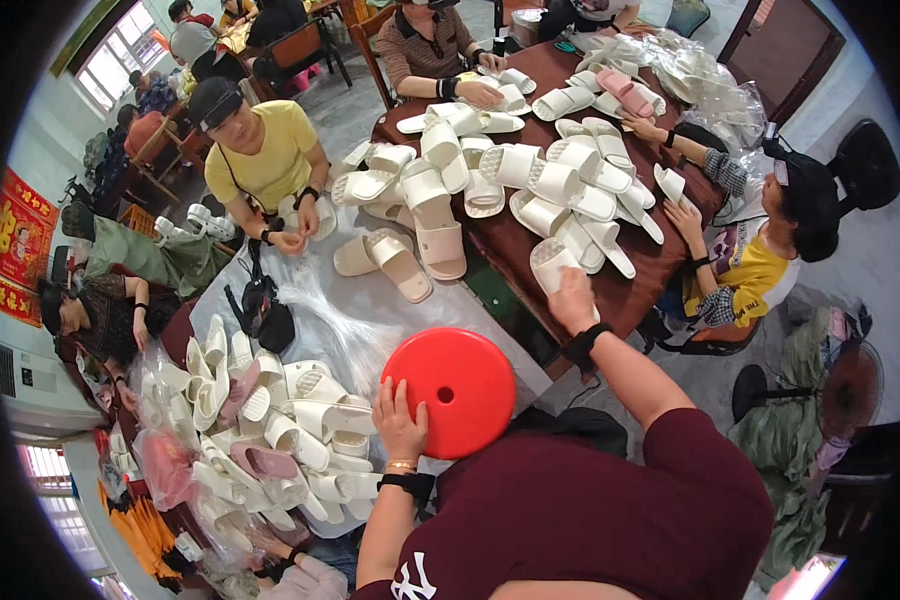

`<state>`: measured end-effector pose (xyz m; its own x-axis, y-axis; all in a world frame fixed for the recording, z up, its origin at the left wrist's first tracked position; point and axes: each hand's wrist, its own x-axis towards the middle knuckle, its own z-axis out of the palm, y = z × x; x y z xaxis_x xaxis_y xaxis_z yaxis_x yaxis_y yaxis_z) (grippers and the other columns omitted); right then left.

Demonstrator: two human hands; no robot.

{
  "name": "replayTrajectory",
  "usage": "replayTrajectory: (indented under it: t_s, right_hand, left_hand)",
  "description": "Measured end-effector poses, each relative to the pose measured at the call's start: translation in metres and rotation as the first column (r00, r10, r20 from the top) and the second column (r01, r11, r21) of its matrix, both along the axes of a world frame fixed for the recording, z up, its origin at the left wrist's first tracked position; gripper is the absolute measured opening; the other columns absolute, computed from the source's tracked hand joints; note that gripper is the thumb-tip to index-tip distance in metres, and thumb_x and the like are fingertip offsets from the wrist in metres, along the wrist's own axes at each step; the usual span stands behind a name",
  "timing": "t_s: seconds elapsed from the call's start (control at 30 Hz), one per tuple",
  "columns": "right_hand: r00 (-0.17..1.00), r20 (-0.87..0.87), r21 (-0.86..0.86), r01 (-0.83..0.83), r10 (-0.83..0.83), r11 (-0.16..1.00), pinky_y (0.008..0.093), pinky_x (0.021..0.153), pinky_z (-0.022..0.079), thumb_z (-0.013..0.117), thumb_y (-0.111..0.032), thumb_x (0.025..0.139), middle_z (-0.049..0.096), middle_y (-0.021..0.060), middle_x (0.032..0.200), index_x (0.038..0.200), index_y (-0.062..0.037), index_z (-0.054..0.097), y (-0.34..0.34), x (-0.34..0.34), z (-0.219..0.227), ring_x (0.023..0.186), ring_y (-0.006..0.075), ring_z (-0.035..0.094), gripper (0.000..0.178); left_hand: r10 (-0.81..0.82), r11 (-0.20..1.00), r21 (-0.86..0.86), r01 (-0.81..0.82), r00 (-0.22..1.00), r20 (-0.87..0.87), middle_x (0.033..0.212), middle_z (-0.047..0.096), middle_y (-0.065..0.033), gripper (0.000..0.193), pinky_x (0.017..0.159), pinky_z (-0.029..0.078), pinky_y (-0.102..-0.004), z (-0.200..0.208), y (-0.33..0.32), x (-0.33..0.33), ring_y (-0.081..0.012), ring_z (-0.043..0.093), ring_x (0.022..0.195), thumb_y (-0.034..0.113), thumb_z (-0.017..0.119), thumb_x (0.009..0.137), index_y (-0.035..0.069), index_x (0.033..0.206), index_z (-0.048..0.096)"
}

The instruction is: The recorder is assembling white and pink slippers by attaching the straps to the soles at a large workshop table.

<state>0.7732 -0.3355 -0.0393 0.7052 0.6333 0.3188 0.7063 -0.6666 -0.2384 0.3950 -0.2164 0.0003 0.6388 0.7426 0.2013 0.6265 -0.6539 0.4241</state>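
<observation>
Slippers, mostly white, heaped on two surfaces. Brown-covered table (650, 270): broad heap (575, 185) from the far edge down toward the near corner, a pink slipper (625, 92) on top near the far right. Pale-covered table (420, 315) adjoins it; second heap (310, 450) crowds its near left, a few pink among the white.

Person in a yellow shirt (270, 150) sits at the pale surface's far left edge; another, in a yellow top (740, 270), at the brown table's right edge, one hand on a white slipper. Red stool (470, 400), round, hole in the middle of its seat, at the pale surface's near edge. Beige slippers (385, 262) near the far edge there.

Left hand (400, 425): laid on the stool's left rim, fingers spread, grasping nothing. Right hand (573, 300): fingers curled around one end of a single slipper (548, 262) at the brown table's near corner; cannot tell whether it touches the cover.
</observation>
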Motion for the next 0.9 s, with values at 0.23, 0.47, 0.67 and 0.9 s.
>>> replayTrajectory:
  t_s: [0.23,0.47,0.67,0.9]
  right_hand:
    - [0.964,-0.149,-0.229,0.181,-0.219,0.956,0.0472,0.079,0.049,0.063,-0.012,0.073,0.057,0.0151,0.106,0.104,-0.0067,0.053,-0.016,0.081,-0.041,0.100,0.0349,0.057,0.033]
    - [0.872,-0.452,-0.423,-0.023,-0.189,0.906,0.0446,0.080,0.052,0.056,-0.011,0.082,0.062,0.0185,0.106,0.104,-0.0059,0.061,-0.017,0.100,-0.017,0.100,0.0361,0.063,0.023]
    - [0.980,-0.193,0.110,-0.037,0.058,0.993,0.0440,0.086,0.048,0.061,-0.008,0.072,0.055,0.0179,0.118,0.095,-0.0089,0.065,0.022,0.186,0.008,0.099,0.0362,0.056,0.023]
    - [0.912,-0.395,-0.210,0.027,-0.110,0.977,0.0457,0.107,0.032,0.060,-0.017,0.073,0.035,0.0103,0.146,0.107,-0.0228,0.068,0.092,0.248,0.012,0.132,0.0336,0.034,0.036]
  left_hand:
    - [0.025,0.999,0.021,-0.024,0.997,-0.071,0.139,0.041,-0.0184,0.052,0.108,0.027,-0.0472,0.003,-0.003,0.004,-0.0372,0.036,0.129,0.024,0.060,0.080,0.005,0.128,0.050]
    - [0.058,0.995,0.089,-0.045,0.987,-0.149,0.141,0.041,-0.0176,0.053,0.106,0.031,-0.0468,0.004,-0.009,0.007,-0.0362,0.038,0.129,0.022,0.061,0.079,0.006,0.129,0.050]
    - [0.278,0.959,0.106,-0.264,0.948,-0.152,0.144,0.038,-0.0176,0.056,0.111,0.021,-0.0513,-0.007,-0.030,0.036,-0.0362,0.029,0.136,0.022,0.057,0.082,0.001,0.132,0.044]
    - [0.346,0.935,0.140,-0.325,0.923,-0.168,0.145,0.037,-0.0169,0.057,0.112,0.020,-0.0516,-0.004,-0.034,0.049,-0.0342,0.029,0.137,0.023,0.057,0.081,0.002,0.132,0.043]
